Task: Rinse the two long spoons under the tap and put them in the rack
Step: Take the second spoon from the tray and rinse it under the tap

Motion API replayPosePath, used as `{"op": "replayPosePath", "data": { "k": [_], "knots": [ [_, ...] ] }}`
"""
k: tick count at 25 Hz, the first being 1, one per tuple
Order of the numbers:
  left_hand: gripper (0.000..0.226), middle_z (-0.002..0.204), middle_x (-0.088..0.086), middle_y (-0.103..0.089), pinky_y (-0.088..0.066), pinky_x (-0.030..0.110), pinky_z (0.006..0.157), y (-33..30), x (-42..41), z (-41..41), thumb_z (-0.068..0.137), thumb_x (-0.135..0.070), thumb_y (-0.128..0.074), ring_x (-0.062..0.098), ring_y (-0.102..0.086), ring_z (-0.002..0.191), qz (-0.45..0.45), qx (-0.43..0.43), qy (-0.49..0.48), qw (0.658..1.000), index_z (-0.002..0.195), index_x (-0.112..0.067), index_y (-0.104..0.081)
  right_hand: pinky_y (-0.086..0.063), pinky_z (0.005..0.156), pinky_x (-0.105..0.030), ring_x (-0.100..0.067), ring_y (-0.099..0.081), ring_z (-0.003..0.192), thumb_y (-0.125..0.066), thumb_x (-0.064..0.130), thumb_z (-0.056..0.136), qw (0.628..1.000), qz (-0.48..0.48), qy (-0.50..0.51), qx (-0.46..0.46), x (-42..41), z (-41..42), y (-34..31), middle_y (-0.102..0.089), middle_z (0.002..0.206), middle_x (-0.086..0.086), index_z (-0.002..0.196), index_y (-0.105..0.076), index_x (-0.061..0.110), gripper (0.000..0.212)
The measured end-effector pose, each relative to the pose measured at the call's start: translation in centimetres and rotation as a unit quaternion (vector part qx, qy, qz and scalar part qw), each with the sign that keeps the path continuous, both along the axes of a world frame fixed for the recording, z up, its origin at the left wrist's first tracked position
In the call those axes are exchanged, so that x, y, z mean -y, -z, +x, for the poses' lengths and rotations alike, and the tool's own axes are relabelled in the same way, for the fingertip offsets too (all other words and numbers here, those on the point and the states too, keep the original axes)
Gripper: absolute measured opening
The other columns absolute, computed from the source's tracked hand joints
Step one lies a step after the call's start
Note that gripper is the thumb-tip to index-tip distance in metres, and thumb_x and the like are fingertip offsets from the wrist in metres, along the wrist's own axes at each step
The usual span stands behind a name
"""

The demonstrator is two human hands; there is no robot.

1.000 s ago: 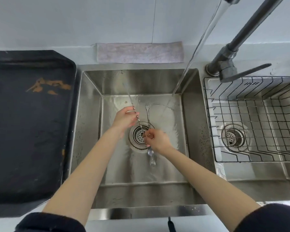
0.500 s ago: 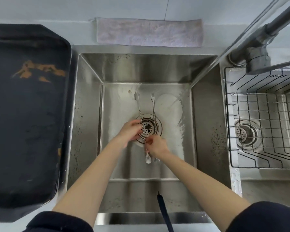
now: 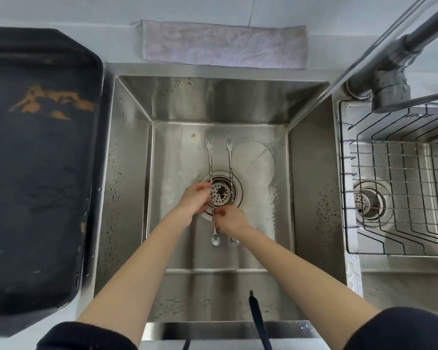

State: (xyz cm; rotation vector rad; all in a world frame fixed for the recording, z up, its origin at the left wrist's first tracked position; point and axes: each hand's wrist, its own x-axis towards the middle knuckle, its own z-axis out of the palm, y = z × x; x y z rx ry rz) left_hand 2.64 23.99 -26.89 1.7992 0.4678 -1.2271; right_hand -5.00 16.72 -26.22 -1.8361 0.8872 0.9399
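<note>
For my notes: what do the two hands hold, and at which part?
Each hand, left and right, holds one long spoon, left and right, at the twisted middle of its handle.

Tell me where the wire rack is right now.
In the head view the wire rack sits in the right-hand basin, right of the main sink where both hands work, just below the tap base; nothing lies in it.
</note>
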Motion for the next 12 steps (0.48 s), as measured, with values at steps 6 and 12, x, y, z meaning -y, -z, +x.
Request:
{"op": "replayPosePath", "data": {
  "k": [6,12],
  "knots": [
    [0.038,0.115,0.007,-0.059,-0.042,0.029,0.086,-1.3,-0.7,0.0,0.092,-0.014,-0.044,0.019,-0.054,0.102,0.040,0.050,0.067,0.996,0.129,-0.017,-0.053,-0.040,0.102,-0.033,-0.032,-0.051,0.124,-0.039,0.012,0.094,0.999,-0.011,-0.024,0.040,0.6,0.2,-2.1,-0.060,0.130,-0.017,0.121,-0.061,0.008,0.035],
    [0.040,0.133,0.010,-0.057,-0.039,0.030,0.103,-5.1,-0.7,0.0,0.088,-0.020,-0.051,0.025,-0.052,0.123,0.103,0.174,0.281,0.938,0.128,-0.015,-0.054,-0.035,0.108,-0.031,-0.030,-0.045,0.131,-0.040,0.011,0.093,0.991,-0.062,-0.098,0.070,2.7,-0.4,-5.8,-0.052,0.140,-0.013,0.135,-0.048,0.012,0.044]
  ]
}}
